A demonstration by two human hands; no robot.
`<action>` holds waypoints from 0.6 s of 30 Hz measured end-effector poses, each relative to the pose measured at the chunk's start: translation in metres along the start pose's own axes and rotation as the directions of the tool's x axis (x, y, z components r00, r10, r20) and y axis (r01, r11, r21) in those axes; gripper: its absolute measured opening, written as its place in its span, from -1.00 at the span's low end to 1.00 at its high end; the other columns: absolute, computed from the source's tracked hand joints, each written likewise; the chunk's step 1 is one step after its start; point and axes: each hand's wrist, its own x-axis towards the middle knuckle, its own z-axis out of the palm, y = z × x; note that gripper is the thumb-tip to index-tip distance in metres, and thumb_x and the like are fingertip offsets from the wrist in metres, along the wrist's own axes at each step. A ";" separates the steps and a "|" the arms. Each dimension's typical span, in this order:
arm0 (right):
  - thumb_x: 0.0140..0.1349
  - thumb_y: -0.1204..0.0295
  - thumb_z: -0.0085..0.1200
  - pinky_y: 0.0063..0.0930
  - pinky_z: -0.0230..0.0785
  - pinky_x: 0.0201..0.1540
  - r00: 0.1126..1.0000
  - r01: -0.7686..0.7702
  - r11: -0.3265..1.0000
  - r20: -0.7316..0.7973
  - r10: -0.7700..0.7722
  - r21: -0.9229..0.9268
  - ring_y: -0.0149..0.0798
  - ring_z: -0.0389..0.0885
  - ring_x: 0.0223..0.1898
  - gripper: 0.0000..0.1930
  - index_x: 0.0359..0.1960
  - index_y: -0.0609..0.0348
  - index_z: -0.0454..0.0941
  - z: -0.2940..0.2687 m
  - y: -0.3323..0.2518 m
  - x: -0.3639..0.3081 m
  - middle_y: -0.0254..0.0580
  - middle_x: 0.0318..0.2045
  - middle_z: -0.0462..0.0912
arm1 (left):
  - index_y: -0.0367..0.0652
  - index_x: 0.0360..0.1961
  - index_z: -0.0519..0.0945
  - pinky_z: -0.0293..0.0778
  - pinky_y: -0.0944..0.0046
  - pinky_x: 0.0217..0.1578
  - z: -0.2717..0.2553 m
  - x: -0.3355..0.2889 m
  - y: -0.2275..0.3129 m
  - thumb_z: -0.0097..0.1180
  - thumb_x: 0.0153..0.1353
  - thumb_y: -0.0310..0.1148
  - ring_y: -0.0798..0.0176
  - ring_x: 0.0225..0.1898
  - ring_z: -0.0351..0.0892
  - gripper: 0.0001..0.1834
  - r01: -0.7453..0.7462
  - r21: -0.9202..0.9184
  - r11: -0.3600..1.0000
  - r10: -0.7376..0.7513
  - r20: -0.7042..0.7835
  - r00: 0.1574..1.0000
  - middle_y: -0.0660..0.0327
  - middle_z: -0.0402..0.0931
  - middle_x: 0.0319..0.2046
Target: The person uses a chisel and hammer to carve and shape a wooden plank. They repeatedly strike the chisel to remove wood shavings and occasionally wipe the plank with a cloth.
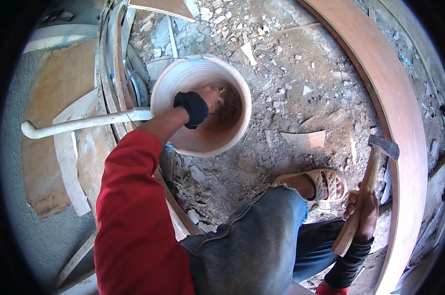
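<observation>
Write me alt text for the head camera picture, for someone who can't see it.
Seen from above, a person's left hand reaches into a pale bucket on rubble-strewn ground, while the right hand grips a wooden-handled hammer. A sandalled foot, a white pipe and a curved plywood strip lie around.

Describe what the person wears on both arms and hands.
The left arm wears a long, loose red sleeve, pushed up short of the wrist, where a black band or cuff sits; the left hand is otherwise bare. The right hand is bare too, with a black ribbed cuff over the forearm and a strip of red below it.
</observation>
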 end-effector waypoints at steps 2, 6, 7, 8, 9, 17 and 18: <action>0.57 0.09 0.01 -0.49 0.44 -0.65 1.000 -0.008 1.000 0.002 0.008 0.008 -0.41 0.50 -0.66 -0.65 0.12 0.08 0.42 0.000 -0.001 0.001 -0.28 -0.49 0.51 | 0.18 -0.06 0.81 0.60 -0.06 0.09 -0.001 0.003 0.007 0.26 0.21 -0.32 -0.12 -0.01 0.71 -0.72 0.067 0.028 0.997 -0.067 0.033 0.997 0.03 0.74 -0.09; 0.57 0.10 0.01 -0.49 0.44 -0.65 1.000 0.000 1.000 -0.013 0.000 0.024 -0.41 0.50 -0.66 -0.66 0.12 0.08 0.41 -0.003 -0.001 0.002 -0.28 -0.49 0.51 | 0.20 0.04 0.77 0.60 -0.07 0.10 -0.006 0.006 0.017 0.23 0.24 -0.38 -0.13 0.02 0.71 -0.64 0.157 0.112 0.981 -0.168 0.094 0.981 0.03 0.71 -0.02; 0.57 0.10 0.00 -0.49 0.44 -0.65 1.000 0.012 1.000 -0.011 -0.012 0.021 -0.41 0.50 -0.66 -0.66 0.12 0.08 0.41 -0.004 0.000 0.002 -0.27 -0.49 0.51 | 0.21 0.06 0.76 0.60 -0.07 0.10 -0.006 0.006 0.017 0.23 0.24 -0.38 -0.14 0.02 0.71 -0.63 0.145 0.125 0.981 -0.159 0.104 0.982 0.03 0.71 -0.01; 0.57 0.11 0.00 -0.49 0.44 -0.65 1.000 0.010 1.000 -0.023 -0.009 0.027 -0.42 0.50 -0.66 -0.66 0.12 0.08 0.41 -0.006 0.001 0.001 -0.27 -0.49 0.51 | 0.22 0.08 0.75 0.61 -0.07 0.10 -0.004 0.007 0.016 0.22 0.25 -0.39 -0.14 0.02 0.71 -0.62 0.135 0.137 0.981 -0.150 0.114 0.982 0.03 0.70 0.00; 0.57 0.11 0.00 -0.49 0.44 -0.65 0.999 0.016 0.999 -0.031 -0.015 0.032 -0.42 0.50 -0.66 -0.67 0.12 0.07 0.41 -0.008 0.002 0.001 -0.27 -0.49 0.52 | 0.23 0.08 0.74 0.62 -0.08 0.06 -0.001 0.008 0.013 0.22 0.27 -0.35 -0.14 0.00 0.71 -0.63 0.110 0.150 0.983 -0.122 0.073 0.990 0.03 0.71 -0.02; 0.57 0.12 0.00 -0.50 0.43 -0.65 0.999 0.022 0.998 -0.050 -0.020 0.054 -0.43 0.49 -0.66 -0.69 0.11 0.05 0.42 -0.018 0.005 -0.003 -0.28 -0.49 0.52 | 0.11 0.10 0.72 0.65 -0.06 0.00 0.010 0.009 0.007 0.20 0.29 -0.27 -0.15 -0.04 0.73 -0.65 0.051 0.229 0.972 -0.052 0.001 0.999 0.00 0.70 0.01; 0.57 0.12 0.00 -0.50 0.43 -0.65 0.999 0.024 0.998 -0.050 -0.021 0.057 -0.43 0.49 -0.66 -0.69 0.11 0.04 0.42 -0.018 0.005 -0.003 -0.28 -0.49 0.52 | 0.08 0.10 0.73 0.64 -0.06 0.02 0.007 0.008 0.009 0.18 0.30 -0.28 -0.15 -0.03 0.73 -0.65 0.082 0.227 0.971 -0.095 0.048 0.994 0.00 0.70 0.01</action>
